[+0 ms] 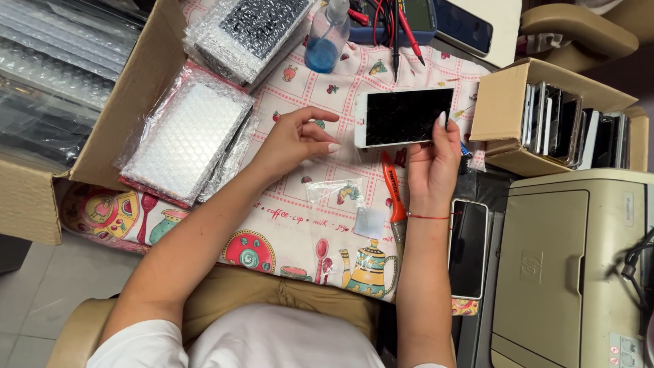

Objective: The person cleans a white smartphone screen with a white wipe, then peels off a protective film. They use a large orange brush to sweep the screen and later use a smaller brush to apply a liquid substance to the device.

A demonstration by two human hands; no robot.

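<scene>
The right hand (433, 158) covers the lower right corner of the white phone screen (403, 116). The multimeter (398, 17) and spray bottle (328, 33) are cut by the top edge. Contents of the bubble-wrap packets (185, 136) stay indistinct.

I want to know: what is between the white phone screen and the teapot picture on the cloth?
In the head view, a small clear plastic bag lies there.

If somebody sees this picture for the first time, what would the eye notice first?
First, the white-framed phone screen at the centre, held between the left hand and the right hand above the patterned tablecloth. Next, the bubble-wrapped packs at left, and the cardboard box of upright phone screens at right.
</scene>
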